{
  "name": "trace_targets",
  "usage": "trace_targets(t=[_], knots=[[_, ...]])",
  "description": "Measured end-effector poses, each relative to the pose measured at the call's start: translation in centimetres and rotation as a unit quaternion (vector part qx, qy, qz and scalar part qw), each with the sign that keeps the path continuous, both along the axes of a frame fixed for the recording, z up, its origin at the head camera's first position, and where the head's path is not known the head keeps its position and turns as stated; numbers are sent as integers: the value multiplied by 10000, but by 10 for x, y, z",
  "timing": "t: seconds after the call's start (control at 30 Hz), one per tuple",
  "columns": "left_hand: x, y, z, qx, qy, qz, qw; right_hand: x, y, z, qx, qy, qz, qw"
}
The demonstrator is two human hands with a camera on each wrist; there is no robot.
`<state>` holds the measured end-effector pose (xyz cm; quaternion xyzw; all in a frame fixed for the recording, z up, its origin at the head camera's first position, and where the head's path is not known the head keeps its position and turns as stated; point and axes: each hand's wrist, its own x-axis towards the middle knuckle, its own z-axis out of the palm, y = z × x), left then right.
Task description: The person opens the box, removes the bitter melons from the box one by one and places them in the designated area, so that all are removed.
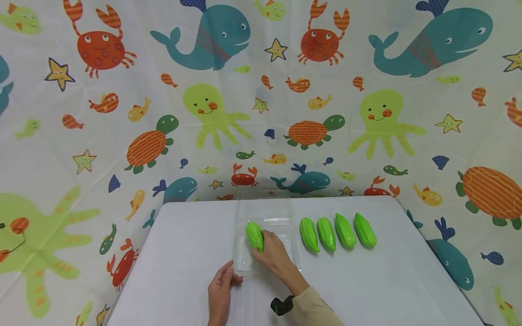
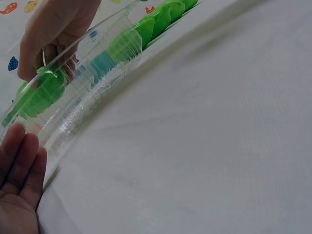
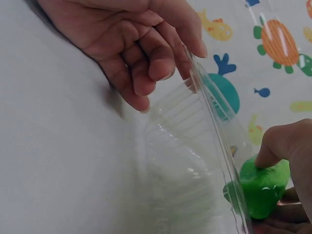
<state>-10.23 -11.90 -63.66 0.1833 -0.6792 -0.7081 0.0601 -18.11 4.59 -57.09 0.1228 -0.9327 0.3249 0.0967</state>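
A clear plastic clamshell container (image 1: pixel 267 266) lies with its lid (image 1: pixel 263 209) folded back at the far side. Over its tray my right hand (image 1: pixel 276 253) grips a bright green, ridged bitter melon (image 1: pixel 254 234), thumb on one side and fingers on the other. The melon (image 3: pixel 261 192) shows beyond the clear wall in the right wrist view. At the near left corner my left hand (image 1: pixel 222 290) pinches the rim between thumb and index finger; its other fingers (image 3: pixel 158 58) are loosely bent beside the wall.
To the right of the container several more green bitter melons (image 1: pixel 326 234) lie in a slanted row on the white table (image 1: pixel 387 280). Behind the table hangs a cloth (image 1: pixel 261 136) printed with sea animals. A dark band (image 1: pixel 282 306) sits at my right wrist.
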Motion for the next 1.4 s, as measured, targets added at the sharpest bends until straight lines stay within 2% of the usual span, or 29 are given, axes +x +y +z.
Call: trace_targets(t=[0.27, 0.57, 0.97, 1.2, 1.4], knots=[[0, 0, 1, 13, 56, 36, 10000, -2, 8, 8, -91, -63, -23, 9999], [0, -1, 1, -19, -19, -2, 10000, -3, 15, 15, -94, 227, 15, 9997], [2, -1, 2, -26, 43, -38, 10000, -4, 30, 25, 115, 343, -116, 9993], [3, -1, 2, -50, 28, -40, 10000, -5, 41, 28, -4, 209, -235, 9995], [3, -1, 3, -76, 14, -73, 9999, -7, 50, 30, -151, 301, -276, 9991]])
